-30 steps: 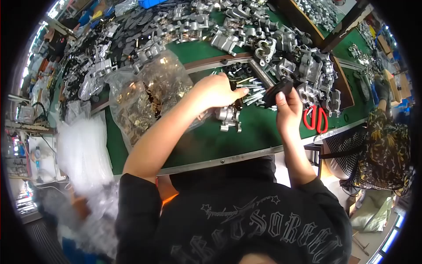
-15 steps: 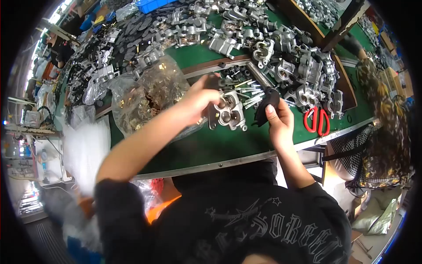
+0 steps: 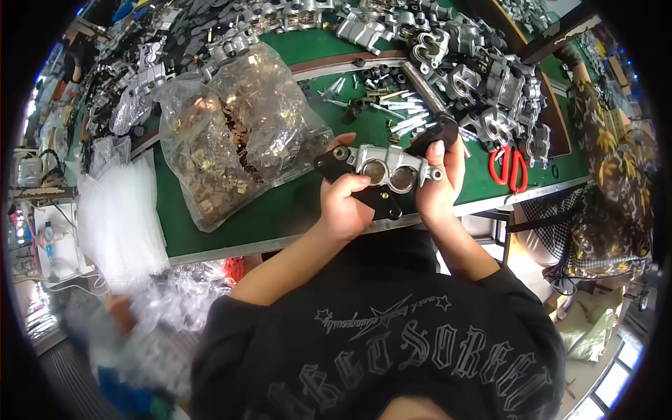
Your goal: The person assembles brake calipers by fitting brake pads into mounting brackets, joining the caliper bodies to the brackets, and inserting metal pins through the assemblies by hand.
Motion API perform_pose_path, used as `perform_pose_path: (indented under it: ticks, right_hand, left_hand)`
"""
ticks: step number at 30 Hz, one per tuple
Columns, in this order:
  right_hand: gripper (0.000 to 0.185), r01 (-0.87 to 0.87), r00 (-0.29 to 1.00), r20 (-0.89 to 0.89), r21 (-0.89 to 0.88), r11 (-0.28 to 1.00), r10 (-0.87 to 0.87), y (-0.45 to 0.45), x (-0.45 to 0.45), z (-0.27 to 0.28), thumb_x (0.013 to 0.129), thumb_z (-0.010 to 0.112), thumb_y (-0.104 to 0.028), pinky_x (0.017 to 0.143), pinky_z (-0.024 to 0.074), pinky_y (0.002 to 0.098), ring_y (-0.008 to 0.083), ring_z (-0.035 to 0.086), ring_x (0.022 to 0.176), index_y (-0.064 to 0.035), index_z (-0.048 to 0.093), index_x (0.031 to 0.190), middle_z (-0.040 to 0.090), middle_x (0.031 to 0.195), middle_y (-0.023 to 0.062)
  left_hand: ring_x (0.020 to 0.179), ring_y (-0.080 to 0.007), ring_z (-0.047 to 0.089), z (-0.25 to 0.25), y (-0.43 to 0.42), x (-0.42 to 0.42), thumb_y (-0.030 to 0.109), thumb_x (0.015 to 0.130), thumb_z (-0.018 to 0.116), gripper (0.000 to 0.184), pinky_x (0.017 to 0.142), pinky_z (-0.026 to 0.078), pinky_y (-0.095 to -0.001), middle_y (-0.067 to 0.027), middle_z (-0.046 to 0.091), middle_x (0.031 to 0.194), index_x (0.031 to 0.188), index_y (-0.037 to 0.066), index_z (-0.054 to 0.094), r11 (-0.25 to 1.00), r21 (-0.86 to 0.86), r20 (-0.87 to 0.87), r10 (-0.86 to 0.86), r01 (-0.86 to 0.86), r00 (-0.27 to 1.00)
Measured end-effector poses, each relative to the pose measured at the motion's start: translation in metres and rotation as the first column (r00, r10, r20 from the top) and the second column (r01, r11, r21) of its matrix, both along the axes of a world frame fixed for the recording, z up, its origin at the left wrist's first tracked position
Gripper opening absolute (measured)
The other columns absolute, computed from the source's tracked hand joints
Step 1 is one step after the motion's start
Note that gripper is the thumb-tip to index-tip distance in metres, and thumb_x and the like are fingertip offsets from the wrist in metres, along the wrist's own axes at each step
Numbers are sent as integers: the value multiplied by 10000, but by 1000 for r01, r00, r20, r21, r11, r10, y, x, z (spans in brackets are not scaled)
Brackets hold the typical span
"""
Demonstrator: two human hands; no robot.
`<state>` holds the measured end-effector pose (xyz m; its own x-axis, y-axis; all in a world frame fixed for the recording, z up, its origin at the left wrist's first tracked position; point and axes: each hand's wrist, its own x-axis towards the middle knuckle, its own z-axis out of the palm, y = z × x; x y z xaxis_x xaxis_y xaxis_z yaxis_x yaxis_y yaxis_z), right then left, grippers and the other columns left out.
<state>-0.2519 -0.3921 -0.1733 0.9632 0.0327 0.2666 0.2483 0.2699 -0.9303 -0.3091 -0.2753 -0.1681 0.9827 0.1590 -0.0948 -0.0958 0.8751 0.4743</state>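
Just over the table's front edge, my left hand [image 3: 348, 208] is closed on a silver brake caliper [image 3: 389, 168], its thumb by one of the two round bores that face up. A black plate [image 3: 381, 201] with a small brass-coloured spot sits against the caliper's underside, partly covered by it and my fingers. My right hand [image 3: 441, 183] is closed around a dark, flat part [image 3: 435, 135], its thumb on top. The caliper's right end meets my right palm. Just beyond my right hand lies a metal rod [image 3: 424, 89].
Pins [image 3: 409, 119] and small black rubber pieces lie beyond the caliper. A clear bag of brass-coloured clips [image 3: 238, 140] sits left, and red-handled scissors [image 3: 516, 171] right. More calipers [image 3: 500, 87] are heaped behind. Another person's patterned sleeve [image 3: 595, 126] is at far right.
My left hand has left the pins area and come down toward me, lifting the caliper off the table. My right hand keeps the dark part and now meets the caliper. The view has tilted down.
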Motion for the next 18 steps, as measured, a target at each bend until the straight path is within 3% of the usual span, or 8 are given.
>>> perform_pose_path:
  ticks: [1, 6, 9, 10, 12, 14, 17, 18]
  right_hand:
    - [259, 25, 1000, -8, 46, 999, -25, 1, 0, -7, 894, 466, -227, 679, 368, 226, 91, 440, 741, -7, 449, 1030, 494, 850, 24]
    - [224, 93, 993, -88, 201, 975, -77, 5, -5, -7, 905, 441, -204, 684, 413, 253, 111, 483, 751, -13, 443, 1022, 508, 854, 37]
    - [220, 45, 991, -134, 249, 968, -12, 1, 1, -14, 901, 452, -202, 675, 421, 255, 110, 488, 741, -23, 454, 1028, 511, 841, 33]
    - [220, 2, 989, -141, 273, 962, 38, 0, 3, -12, 899, 456, -200, 673, 423, 255, 110, 489, 740, -25, 456, 1033, 512, 839, 31]
    - [211, 53, 962, -273, 252, 966, 18, 3, 9, -10, 894, 465, -183, 664, 425, 252, 110, 489, 744, -29, 473, 1037, 512, 839, 22]
    - [211, 288, 699, -690, 514, 808, 190, 6, 19, 27, 893, 467, -177, 664, 427, 251, 110, 491, 747, -29, 478, 1044, 512, 841, 19]
    - [216, 12, 954, -294, 231, 973, 58, 10, 14, -2, 895, 463, -171, 702, 448, 270, 126, 518, 785, -22, 483, 1050, 533, 886, 36]
    - [217, 20, 949, -311, 230, 973, 55, 11, 14, -1, 897, 459, -169, 714, 453, 277, 131, 524, 796, -20, 482, 1052, 538, 899, 43]
  left_hand:
    - [1011, -269, 501, 1, 3, 2, 62, 641, 428, 548, 890, 383, -398, -142, 523, 1039, 1184, 74, 364, 1000, 31, 22, -3, 2, 1000]
    - [1021, -287, 503, 7, 20, 2, -8, 691, 481, 745, 792, 475, -443, -167, 432, 1166, 1324, 68, 96, 944, 267, 38, -211, 194, 977]
    - [1014, -279, 509, 13, 26, 2, 8, 713, 487, 707, 789, 476, -441, -162, 449, 1143, 1315, 68, 123, 919, 281, 46, -300, 275, 953]
    - [1016, -265, 511, 12, 27, 2, 16, 726, 481, 637, 773, 484, -438, -151, 459, 1135, 1291, 58, 191, 921, 256, 29, -312, 294, 950]
    - [1005, -259, 520, 8, 27, -1, 21, 736, 474, 566, 766, 488, -433, -147, 475, 1123, 1257, 44, 255, 921, 216, -25, -327, 325, 945]
    - [973, -228, 537, 8, 27, -1, 7, 744, 474, 509, 737, 505, -389, -122, 496, 1093, 1223, 50, 306, 926, 151, -57, -343, 347, 938]
    - [915, -171, 565, 9, 28, 0, -23, 752, 483, 470, 687, 533, -303, -76, 524, 1041, 1190, 71, 345, 928, 70, -73, -361, 365, 930]
    - [910, -168, 568, 9, 30, -1, -21, 752, 485, 468, 688, 532, -301, -75, 526, 1039, 1190, 68, 347, 925, 84, -76, -365, 371, 928]
